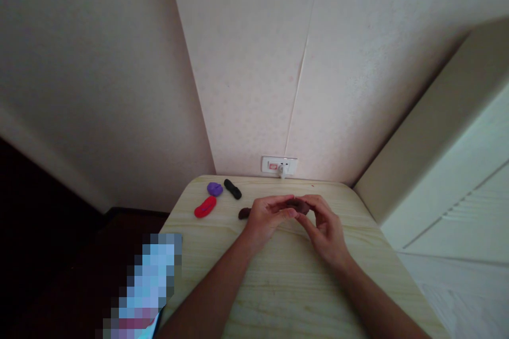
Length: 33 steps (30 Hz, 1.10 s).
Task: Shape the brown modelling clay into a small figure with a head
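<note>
Seemingly a home: wallpaper (254, 63), wall socket (266, 165)

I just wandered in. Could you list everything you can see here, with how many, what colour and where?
Brown lump: 1, dark brown, between the hands
Brown piece: 1, dark brown, on the table beside the left hand, partly hidden
Black piece: 1, black, table's far left
Purple piece: 1, purple, left of the black one
Red piece: 1, red, nearer than the purple one
Table: 1, pale wood, under the hands
Socket plate: 1, white, wall beyond the table
Plug: 1, white, in the socket plate
Wall faces: 2, pale, beyond and left
Cabinet-like unit: 1, cream, right
Pixelated object: 1, mostly bluish, lower left, unclear
Left hand, right hand: 2, bare, at the brown lump
</note>
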### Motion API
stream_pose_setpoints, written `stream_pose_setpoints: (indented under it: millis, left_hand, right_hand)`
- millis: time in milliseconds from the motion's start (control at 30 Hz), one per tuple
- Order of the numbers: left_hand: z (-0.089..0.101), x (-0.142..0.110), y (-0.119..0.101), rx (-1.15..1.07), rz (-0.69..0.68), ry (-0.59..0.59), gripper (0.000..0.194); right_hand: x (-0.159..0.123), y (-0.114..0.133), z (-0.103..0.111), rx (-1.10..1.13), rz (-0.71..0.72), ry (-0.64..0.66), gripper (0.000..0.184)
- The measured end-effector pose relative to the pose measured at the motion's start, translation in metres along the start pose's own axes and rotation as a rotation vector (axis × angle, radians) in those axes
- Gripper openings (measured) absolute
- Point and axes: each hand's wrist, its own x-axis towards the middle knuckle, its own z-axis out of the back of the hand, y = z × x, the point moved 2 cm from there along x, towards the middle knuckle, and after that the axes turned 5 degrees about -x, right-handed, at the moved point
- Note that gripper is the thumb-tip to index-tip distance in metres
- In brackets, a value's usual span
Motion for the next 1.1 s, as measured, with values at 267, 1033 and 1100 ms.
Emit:
stream_pose_setpoints:
  millis: [267, 1033, 1100]
  left_hand:
    - [0.0, -0.001, -0.006, 0.037, -0.042, -0.034, 0.034]
    - [-0.003, -0.004, 0.0, 0.013, 0.029, -0.031, 0.052]
    - [-0.004, -0.005, 0.0, 0.049, 0.037, -0.011, 0.05]
  right_hand:
    - [0.001, -0.002, -0.002, 0.201, -0.214, 0.017, 0.031]
    - [-0.002, -0.008, -0.001, 0.072, -0.17, 0.063, 0.042]
    - [-0.003, -0.008, -0.001, 0.038, -0.155, 0.085, 0.041]
